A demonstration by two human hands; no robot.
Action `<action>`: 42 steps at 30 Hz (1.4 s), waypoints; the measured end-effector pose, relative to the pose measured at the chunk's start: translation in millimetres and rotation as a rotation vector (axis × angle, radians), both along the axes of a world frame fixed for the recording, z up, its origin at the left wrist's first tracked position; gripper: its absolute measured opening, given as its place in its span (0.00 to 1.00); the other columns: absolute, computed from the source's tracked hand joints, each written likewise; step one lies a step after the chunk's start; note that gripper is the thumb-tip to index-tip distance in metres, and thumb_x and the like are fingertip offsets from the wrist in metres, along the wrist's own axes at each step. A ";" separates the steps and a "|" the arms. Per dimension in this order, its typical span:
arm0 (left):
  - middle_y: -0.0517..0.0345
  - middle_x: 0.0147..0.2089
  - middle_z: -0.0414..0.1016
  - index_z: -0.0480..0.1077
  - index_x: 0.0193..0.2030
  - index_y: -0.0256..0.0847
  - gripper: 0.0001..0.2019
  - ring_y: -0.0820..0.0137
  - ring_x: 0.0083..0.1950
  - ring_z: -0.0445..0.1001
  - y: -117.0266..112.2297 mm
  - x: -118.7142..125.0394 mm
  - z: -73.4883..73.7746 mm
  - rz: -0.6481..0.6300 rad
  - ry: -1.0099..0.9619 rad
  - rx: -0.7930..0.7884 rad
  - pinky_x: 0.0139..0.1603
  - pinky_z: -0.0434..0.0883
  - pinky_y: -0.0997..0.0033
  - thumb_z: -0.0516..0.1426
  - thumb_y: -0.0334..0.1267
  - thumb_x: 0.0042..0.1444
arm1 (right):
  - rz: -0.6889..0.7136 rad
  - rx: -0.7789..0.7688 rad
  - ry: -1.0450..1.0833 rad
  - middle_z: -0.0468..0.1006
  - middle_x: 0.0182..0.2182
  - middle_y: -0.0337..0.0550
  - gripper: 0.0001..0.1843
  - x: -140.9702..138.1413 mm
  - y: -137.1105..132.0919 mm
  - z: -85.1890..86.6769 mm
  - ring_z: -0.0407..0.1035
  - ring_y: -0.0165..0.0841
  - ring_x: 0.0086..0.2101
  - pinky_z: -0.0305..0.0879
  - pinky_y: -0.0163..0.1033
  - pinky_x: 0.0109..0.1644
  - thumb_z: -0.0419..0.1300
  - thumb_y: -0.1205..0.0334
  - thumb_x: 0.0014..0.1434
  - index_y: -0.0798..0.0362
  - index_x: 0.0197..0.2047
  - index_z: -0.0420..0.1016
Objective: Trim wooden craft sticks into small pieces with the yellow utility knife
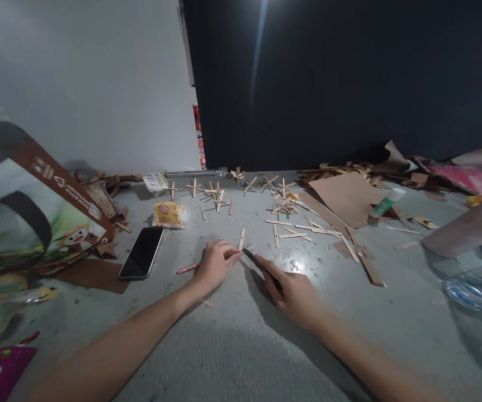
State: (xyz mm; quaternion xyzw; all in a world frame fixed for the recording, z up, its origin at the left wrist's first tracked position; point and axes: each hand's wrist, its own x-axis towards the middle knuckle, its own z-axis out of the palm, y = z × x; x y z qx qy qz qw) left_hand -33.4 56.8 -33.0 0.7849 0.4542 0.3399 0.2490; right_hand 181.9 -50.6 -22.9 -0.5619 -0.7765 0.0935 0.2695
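**Two hands meet over a stick on a cluttered grey table**

A pale wooden stick [241, 239] lies flat near the middle of the grey table [241, 346], pointing away from the person. The left hand [215, 264] is bunched over its near end, fingertips drawn together and pressing it down. The right hand [294, 294] is closed round a dark tool [258, 261], slim and black. The tool's tip reaches the stick just beside the left fingertips. Whether it is a blade or a pen I cannot tell from here. A red pencil [186, 269] pokes out from under the left hand, flat on the table.

Left of the hands, a black phone [141, 252] lies face up, and a yellow snack packet [169, 214] sits just beyond it. Farther back, little crosses [216, 192] made of sticks stand in a loose row near the wall. More loose sticks [291, 229] are scattered to the right of them.

A brown cardboard sheet [345, 195] lies behind those sticks, with torn scraps around it. A green and white glue tube [385, 204] rests at its right edge. At the far left a big printed bag [27, 206] leans over, and at the far right stands a clear glass bowl [475, 279].
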 end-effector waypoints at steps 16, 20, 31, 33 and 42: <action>0.54 0.37 0.81 0.77 0.38 0.41 0.17 0.64 0.40 0.78 3.0 -0.3 1.7 0.062 -0.384 -0.103 0.43 0.75 0.67 0.59 0.54 0.65 | -0.083 -0.077 0.301 0.78 0.22 0.39 0.28 3.0 2.7 0.0 0.74 0.36 0.21 0.65 0.35 0.29 0.47 0.51 0.74 0.57 0.68 0.70; 0.56 0.31 0.79 0.75 0.40 0.41 0.18 0.65 0.36 0.79 -0.7 2.5 5.1 0.023 -0.442 -0.223 0.42 0.76 0.66 0.59 0.55 0.64 | -0.078 -0.100 0.314 0.78 0.22 0.38 0.28 3.7 2.6 -2.2 0.73 0.35 0.20 0.65 0.34 0.28 0.48 0.51 0.74 0.56 0.69 0.70; 0.49 0.34 0.85 0.74 0.42 0.40 0.21 0.62 0.37 0.83 -2.6 4.0 3.8 0.002 -0.435 -0.285 0.35 0.76 0.68 0.60 0.58 0.63 | -0.016 0.104 0.309 0.78 0.39 0.49 0.24 4.7 9.5 -7.7 0.76 0.40 0.38 0.74 0.41 0.45 0.51 0.56 0.75 0.52 0.69 0.71; 0.48 0.35 0.85 0.74 0.42 0.39 0.20 0.62 0.38 0.84 -2.9 4.8 3.8 -0.002 -0.443 -0.282 0.36 0.77 0.68 0.60 0.57 0.63 | -0.029 0.079 0.300 0.76 0.39 0.48 0.25 5.3 9.2 -7.9 0.75 0.39 0.37 0.74 0.42 0.45 0.51 0.55 0.75 0.52 0.70 0.70; 0.51 0.38 0.84 0.78 0.41 0.38 0.17 0.65 0.37 0.81 -5.5 4.3 3.2 0.007 -0.390 -0.160 0.34 0.77 0.70 0.61 0.53 0.63 | 0.022 0.065 0.238 0.74 0.37 0.48 0.26 5.6 13.7 -12.1 0.74 0.40 0.37 0.75 0.42 0.45 0.47 0.52 0.77 0.49 0.70 0.73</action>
